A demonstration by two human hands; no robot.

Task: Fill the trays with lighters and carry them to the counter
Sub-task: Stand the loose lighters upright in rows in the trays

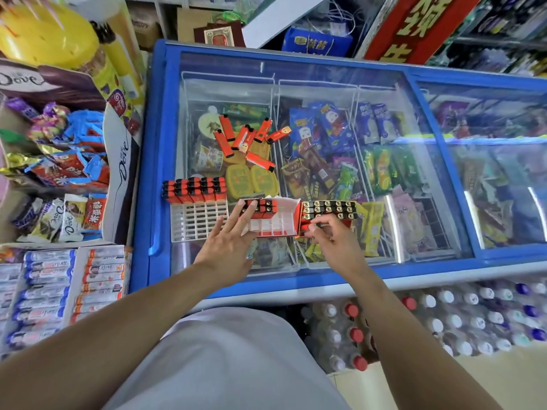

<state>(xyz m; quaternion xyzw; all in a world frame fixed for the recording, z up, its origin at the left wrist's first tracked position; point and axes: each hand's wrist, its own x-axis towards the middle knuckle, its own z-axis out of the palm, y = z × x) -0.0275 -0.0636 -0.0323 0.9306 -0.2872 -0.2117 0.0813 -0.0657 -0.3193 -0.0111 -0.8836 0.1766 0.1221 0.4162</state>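
Nearest to us, our two bare forearms reach forward over the blue-framed freezer (154, 161), whose glass lid carries everything we are working with. Our left hand (228, 247) is spread flat with its fingers extended, the fingertips resting on the black tops of a few lighters standing in the middle tray (273, 224); it clasps nothing. Our right hand (336, 241) is curled, thumb and forefinger pinched on a red lighter (307, 227) at the near edge of the right-hand box (328, 211).

The middle tray is a white gridded holder with a red front edge, mostly unfilled, with only a small cluster of lighters at its far left corner. The right-hand box, touching it, is packed with upright lighters showing gold-coloured metal tops in rows. To the left sits a white grid tray (196, 223), its near cells bare and its far row filled with red lighters capped in black (194, 189).

Farther back on the glass lies a loose scatter of lighters (245, 137), orange-red bodies with black ends, lying flat at mixed angles. Beneath the glass we see wire baskets of wrapped ice creams. A Dove chocolate display (59, 84) stands at far left.
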